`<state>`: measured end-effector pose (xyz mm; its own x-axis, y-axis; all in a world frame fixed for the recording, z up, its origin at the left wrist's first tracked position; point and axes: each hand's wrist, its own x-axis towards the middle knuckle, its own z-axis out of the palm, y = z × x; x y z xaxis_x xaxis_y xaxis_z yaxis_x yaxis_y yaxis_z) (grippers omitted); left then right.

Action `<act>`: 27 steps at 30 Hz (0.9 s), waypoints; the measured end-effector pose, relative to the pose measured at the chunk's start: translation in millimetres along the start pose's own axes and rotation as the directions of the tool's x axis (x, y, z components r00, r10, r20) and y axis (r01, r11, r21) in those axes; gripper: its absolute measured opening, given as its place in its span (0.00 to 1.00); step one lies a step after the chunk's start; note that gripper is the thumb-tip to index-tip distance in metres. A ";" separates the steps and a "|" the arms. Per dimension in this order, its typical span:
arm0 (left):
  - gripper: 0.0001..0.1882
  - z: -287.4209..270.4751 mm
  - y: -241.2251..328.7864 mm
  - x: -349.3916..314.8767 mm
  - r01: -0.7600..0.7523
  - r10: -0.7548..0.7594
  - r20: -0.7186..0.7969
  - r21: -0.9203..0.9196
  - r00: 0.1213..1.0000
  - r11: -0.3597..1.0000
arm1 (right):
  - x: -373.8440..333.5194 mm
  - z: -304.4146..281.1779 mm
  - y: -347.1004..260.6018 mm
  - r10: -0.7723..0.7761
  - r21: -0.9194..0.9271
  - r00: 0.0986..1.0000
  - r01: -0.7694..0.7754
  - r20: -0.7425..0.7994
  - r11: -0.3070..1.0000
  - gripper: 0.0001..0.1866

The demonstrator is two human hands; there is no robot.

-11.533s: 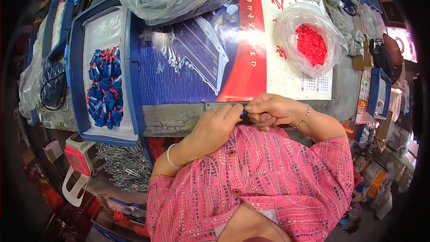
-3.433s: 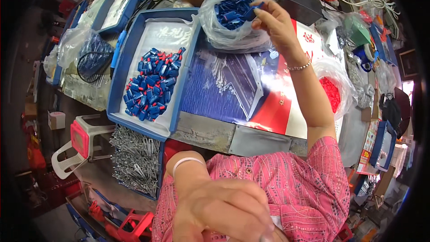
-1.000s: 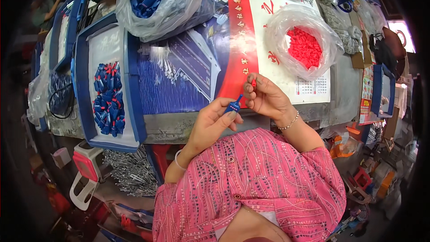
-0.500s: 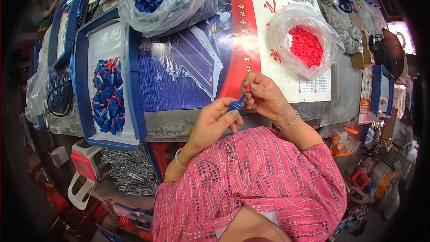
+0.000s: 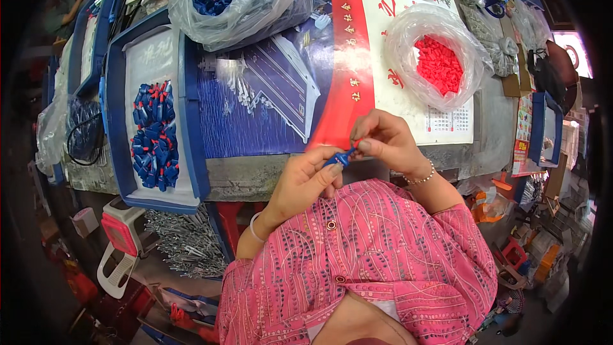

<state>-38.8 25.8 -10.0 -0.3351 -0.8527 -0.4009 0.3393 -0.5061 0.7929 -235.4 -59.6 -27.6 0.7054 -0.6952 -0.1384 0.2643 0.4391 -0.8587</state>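
Note:
Just past the table's near edge, my left hand [image 5: 308, 176] pinches a small blue plastic piece [image 5: 338, 158] with a narrow stem. The stem points up and right to my right hand [image 5: 391, 145], whose thumb and fingers are closed on a small red cap [image 5: 357, 144] at its tip. My fingers partly hide the cap, so I cannot tell how far it sits on the stem. At left, a blue tray [image 5: 193, 99] lined with white holds a pile of blue pieces with red tips [image 5: 155, 137].
A clear plastic bag [image 5: 271, 22] of blue parts stands at the back. Another clear bag [image 5: 403, 41] of red caps lies at the right on a printed poster [image 5: 357, 83]. Metal rods [image 5: 185, 243] and a pink-topped stool [image 5: 119, 233] are below the table's left side.
Both hands have shifted slightly; the blue piece has tilted from steep to flatter, its stem pointing more to the right. The right hand has moved right and a little down.

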 end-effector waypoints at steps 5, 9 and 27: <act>0.15 3.0 2.6 -5.4 -0.024 0.023 0.010 0.092 1.000 0.996 | -7.7 1.7 -18.7 -0.102 -0.373 0.989 0.134 0.104 0.918 0.07; 0.13 -1.1 2.7 -4.6 -0.068 0.059 0.057 0.173 0.997 0.983 | -4.5 3.2 -44.1 -0.104 -0.782 0.937 0.337 0.334 0.524 0.10; 0.16 -3.8 -2.2 0.1 -0.424 0.450 0.203 0.774 0.870 0.470 | -10.6 9.0 -32.5 0.174 -0.856 0.966 0.079 0.193 0.511 0.13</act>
<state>-36.3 26.3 -13.6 -0.3171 -0.9430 0.1011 -0.3793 0.2238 0.8978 -245.5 -61.4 6.2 0.8539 -0.4855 -0.1876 -0.3722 -0.3175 -0.8722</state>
